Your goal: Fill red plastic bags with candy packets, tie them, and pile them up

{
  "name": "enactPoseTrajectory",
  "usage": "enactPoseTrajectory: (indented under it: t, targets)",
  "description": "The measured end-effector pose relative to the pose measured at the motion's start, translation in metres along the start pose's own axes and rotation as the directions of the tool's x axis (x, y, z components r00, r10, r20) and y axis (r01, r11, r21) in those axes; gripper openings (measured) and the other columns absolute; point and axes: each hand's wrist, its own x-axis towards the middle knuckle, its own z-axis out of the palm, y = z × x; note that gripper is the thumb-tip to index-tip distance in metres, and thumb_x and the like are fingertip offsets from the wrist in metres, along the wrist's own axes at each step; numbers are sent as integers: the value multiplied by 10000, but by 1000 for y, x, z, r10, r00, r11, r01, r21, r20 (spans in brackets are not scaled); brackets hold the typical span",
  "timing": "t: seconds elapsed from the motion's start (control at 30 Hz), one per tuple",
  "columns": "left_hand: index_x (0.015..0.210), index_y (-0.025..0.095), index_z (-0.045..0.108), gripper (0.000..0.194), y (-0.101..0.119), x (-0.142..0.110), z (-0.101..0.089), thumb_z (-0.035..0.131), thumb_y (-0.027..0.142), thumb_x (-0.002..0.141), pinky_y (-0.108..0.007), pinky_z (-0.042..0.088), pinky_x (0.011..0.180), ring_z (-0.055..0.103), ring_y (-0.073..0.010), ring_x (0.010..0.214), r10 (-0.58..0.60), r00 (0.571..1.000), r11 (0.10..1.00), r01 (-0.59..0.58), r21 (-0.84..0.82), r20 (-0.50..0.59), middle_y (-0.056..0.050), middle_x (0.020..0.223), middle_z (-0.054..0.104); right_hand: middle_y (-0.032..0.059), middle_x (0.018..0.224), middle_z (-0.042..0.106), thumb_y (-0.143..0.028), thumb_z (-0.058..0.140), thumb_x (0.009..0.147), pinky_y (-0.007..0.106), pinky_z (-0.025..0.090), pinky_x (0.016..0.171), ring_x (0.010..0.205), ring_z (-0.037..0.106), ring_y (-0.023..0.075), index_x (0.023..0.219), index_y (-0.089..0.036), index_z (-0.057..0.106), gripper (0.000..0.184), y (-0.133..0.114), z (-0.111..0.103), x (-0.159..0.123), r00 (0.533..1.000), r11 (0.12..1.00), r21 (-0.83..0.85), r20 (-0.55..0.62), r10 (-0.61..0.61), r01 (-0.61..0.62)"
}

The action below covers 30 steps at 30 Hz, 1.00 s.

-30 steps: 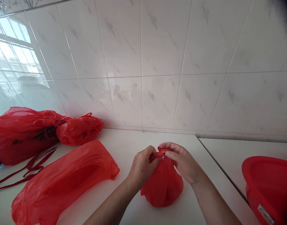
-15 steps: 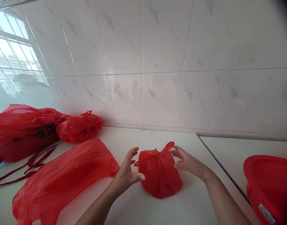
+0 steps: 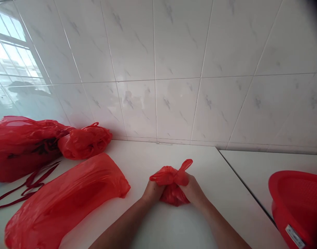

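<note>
A small red plastic bag (image 3: 175, 195), knotted at the top with its handle ends sticking out, sits on the white counter (image 3: 145, 155). My left hand (image 3: 154, 190) is closed around its left side, and my right hand (image 3: 191, 188) is closed around its right side. The fingers of both hands are mostly hidden behind and under the bag's plastic. What the bag contains cannot be made out. To the left of my hands lies a loose, larger red plastic bag (image 3: 70, 197) on its side.
A full red bag with dark print (image 3: 21, 148) and a bundled red bag (image 3: 86, 141) rest against the tiled wall (image 3: 178, 107) at the left. Dark red straps (image 3: 26, 190) lie before them. A red plastic basket (image 3: 290, 204) stands at right, beyond the counter seam.
Both hands, open beside the small knotted bag before, have moved inward and closed on it. The bag looks squeezed narrower, and its top is bunched between my hands.
</note>
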Motion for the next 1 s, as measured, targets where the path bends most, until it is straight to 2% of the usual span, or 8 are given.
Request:
enactPoseTrajectory:
  t: [0.1,0.2,0.33,0.43,0.53,0.63,0.83,1.0]
  targets:
    - [720,179,512,171,-5,6,1,475,315,816,-261,438,522,586,-177,666,-47,998,997,49,-58,28,-34,727,597,9,667,601,-355,509,784,289,413,563,630,537,168,698,-190,578,199,10,-1,4,998,998,8,-16,56,-56]
    - [899,178,555,175,-5,5,-2,547,312,787,-290,489,663,596,-194,804,46,998,997,-45,-55,30,-44,885,621,38,954,653,-320,618,733,341,462,773,889,586,210,1013,-210,612,300,7,-13,4,987,981,195,154,-51,20]
    - [1360,236,275,846,2,-7,-10,725,330,649,-399,379,1002,407,-262,1243,319,947,947,-320,-33,-42,-112,1371,392,61,1260,553,-405,637,758,410,424,932,1119,531,241,1276,-272,477,559,-5,-27,2,934,771,619,343,-98,-147]
    - [1418,252,217,816,16,-16,-13,637,432,741,-440,292,1064,302,-270,1321,408,907,912,-411,-3,-104,-108,1427,323,73,1297,530,-487,610,784,388,425,945,1167,500,248,1159,-239,579,451,-12,-26,3,969,663,735,241,-56,-145]
    - [1257,236,505,425,32,-20,-13,436,428,884,-423,327,1033,429,-247,1220,401,905,916,-398,49,-139,-91,1291,494,66,1169,619,-497,633,766,372,468,883,1123,535,252,909,-216,643,315,-14,-19,4,989,638,760,150,16,-125]
    - [982,200,653,372,34,-17,-14,354,411,918,-371,408,933,531,-226,1057,341,915,940,-327,101,-214,-88,1083,610,33,977,678,-485,637,766,383,493,846,1034,589,241,799,-236,600,253,-5,-17,9,995,558,824,71,72,-99]
    - [659,176,549,410,7,-2,-25,392,485,878,-266,389,627,501,-166,667,224,920,962,-155,226,-322,-15,668,542,8,742,640,-397,671,746,362,504,873,882,637,207,693,-249,543,203,28,-32,24,962,513,853,-55,269,-94]
    - [667,174,509,429,7,-1,-27,399,544,854,-247,344,579,440,-143,621,109,949,992,-86,90,-296,-5,655,515,34,1090,633,-436,652,772,356,491,846,1024,593,220,1068,-271,579,346,18,-43,13,984,648,741,100,148,-173]
